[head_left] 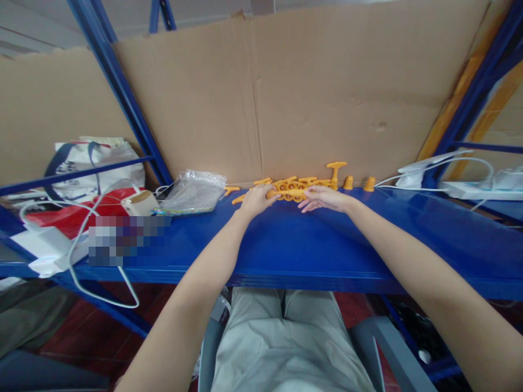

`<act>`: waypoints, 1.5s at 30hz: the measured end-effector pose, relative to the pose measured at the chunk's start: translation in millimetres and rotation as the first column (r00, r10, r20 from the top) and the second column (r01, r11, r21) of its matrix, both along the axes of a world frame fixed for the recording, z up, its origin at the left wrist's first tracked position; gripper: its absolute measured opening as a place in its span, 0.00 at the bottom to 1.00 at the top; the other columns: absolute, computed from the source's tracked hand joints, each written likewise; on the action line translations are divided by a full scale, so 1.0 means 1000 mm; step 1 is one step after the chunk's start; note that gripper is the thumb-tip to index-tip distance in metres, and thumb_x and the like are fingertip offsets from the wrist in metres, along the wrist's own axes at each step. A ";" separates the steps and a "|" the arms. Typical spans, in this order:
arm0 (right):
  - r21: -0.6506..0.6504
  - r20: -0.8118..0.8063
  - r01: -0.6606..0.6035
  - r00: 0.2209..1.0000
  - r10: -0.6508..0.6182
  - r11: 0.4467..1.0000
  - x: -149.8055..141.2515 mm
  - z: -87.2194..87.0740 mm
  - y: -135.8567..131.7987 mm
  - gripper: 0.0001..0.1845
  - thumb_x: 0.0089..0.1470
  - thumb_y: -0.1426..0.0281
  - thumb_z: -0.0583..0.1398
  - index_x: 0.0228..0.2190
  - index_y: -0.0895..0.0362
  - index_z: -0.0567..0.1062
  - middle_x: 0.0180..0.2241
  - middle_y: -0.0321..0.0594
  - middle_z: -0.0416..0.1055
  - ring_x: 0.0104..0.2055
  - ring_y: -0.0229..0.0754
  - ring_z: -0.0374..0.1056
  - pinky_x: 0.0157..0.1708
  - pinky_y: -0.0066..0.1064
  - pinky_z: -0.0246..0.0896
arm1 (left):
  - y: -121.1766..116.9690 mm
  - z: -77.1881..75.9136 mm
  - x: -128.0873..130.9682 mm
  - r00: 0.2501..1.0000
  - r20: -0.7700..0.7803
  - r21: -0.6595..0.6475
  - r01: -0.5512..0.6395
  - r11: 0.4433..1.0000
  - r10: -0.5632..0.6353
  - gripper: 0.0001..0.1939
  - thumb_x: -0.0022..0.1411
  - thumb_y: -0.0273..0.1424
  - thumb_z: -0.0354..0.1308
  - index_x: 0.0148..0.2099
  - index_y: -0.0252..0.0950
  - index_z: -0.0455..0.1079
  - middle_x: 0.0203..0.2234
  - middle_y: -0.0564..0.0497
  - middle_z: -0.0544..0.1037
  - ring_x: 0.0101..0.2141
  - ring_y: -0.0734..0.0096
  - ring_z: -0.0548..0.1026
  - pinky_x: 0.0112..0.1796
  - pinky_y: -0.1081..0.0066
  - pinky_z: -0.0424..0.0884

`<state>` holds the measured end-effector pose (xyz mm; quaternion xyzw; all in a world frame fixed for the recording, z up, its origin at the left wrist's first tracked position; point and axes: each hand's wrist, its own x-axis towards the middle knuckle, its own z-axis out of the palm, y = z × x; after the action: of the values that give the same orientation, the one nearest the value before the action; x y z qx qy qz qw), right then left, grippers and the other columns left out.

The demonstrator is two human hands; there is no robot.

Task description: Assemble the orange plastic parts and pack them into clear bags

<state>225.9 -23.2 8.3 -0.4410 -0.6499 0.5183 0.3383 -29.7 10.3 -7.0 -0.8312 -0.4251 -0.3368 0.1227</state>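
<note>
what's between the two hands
In the head view, a yellow piece spans from left hand to right hand, with more yellow parts behind it.

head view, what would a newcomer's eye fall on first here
Probably the pile of yellow-orange pieces at the back of the blue tabletop, with a bar-like piece between the left hand and right hand in front. Two matching cone-like pieces stand to its right. Next, perhaps, the red item at the left end.

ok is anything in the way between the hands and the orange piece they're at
Nothing visible: the left hand and right hand meet the orange piece directly; other orange pieces lie close by, blocking neither.
</note>
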 end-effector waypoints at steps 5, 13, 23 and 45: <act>-0.035 0.040 0.040 0.998 -0.038 0.999 -0.003 0.001 0.001 0.22 0.67 0.54 0.50 0.35 0.59 0.71 0.30 0.49 0.80 0.28 0.41 0.77 0.33 0.30 0.73 | 0.002 -0.002 -0.001 1.000 -0.021 0.081 0.011 0.997 -0.009 0.12 0.61 0.38 0.63 0.44 0.37 0.74 0.38 0.44 0.81 0.40 0.60 0.79 0.42 0.64 0.73; -0.078 0.015 -0.058 0.998 0.059 0.995 0.006 0.002 0.001 0.10 0.61 0.65 0.61 0.39 0.59 0.72 0.35 0.47 0.80 0.33 0.39 0.78 0.35 0.27 0.73 | -0.003 0.000 0.000 0.998 -0.052 0.050 -0.020 0.999 0.023 0.12 0.60 0.39 0.63 0.42 0.37 0.75 0.35 0.45 0.81 0.38 0.60 0.79 0.40 0.66 0.72; -0.047 -0.010 -0.045 0.999 0.044 0.998 0.005 0.003 0.004 0.17 0.66 0.57 0.54 0.34 0.58 0.70 0.29 0.47 0.80 0.28 0.40 0.76 0.35 0.30 0.73 | -0.002 -0.001 0.002 1.000 -0.017 0.090 -0.016 0.996 0.018 0.13 0.60 0.40 0.63 0.42 0.37 0.74 0.37 0.45 0.81 0.38 0.61 0.79 0.40 0.66 0.72; 0.083 0.025 0.068 0.997 -0.071 0.994 0.001 0.008 0.000 0.24 0.62 0.52 0.57 0.29 0.60 0.75 0.29 0.50 0.79 0.28 0.40 0.75 0.33 0.29 0.70 | -0.009 0.004 0.007 0.999 0.017 0.042 -0.033 0.999 0.033 0.12 0.59 0.38 0.64 0.42 0.36 0.75 0.36 0.45 0.81 0.38 0.61 0.79 0.40 0.66 0.72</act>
<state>226.5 -23.5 16.0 -0.4562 -0.6597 0.4727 0.3649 -22.8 1.5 -3.3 -0.8186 -0.4325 -0.3502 0.1423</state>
